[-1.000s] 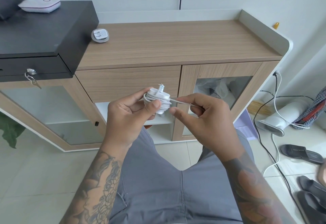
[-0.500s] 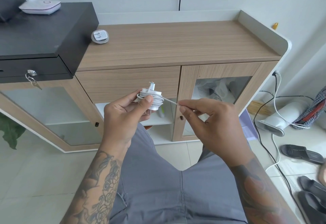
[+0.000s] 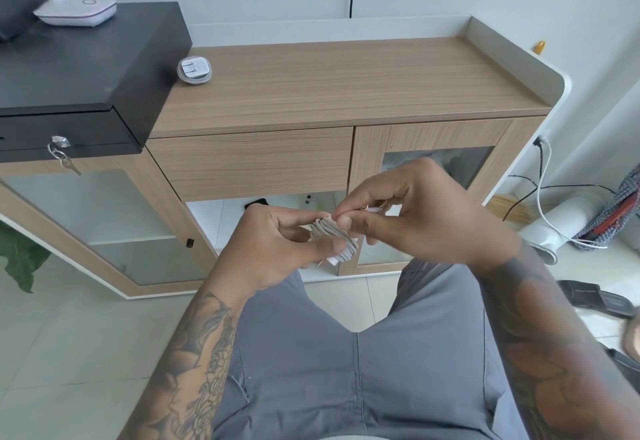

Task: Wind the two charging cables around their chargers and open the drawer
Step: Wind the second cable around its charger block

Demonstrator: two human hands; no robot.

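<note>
The charger (image 3: 334, 243), almost fully wound, is gripped by the left hand (image 3: 277, 249) in front of the closed drawer (image 3: 249, 165). The cable end (image 3: 372, 209) is pinched by the right hand (image 3: 412, 212) fingers (image 3: 346, 231); it is best tucked under taut turns.

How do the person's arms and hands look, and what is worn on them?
Both forearms are bare, with no sleeves, and carry dense tattoos: dark floral linework above the left hand, and reddish-orange shaded shapes above the right hand. No rings, watch or gloves are visible on either hand.
</note>
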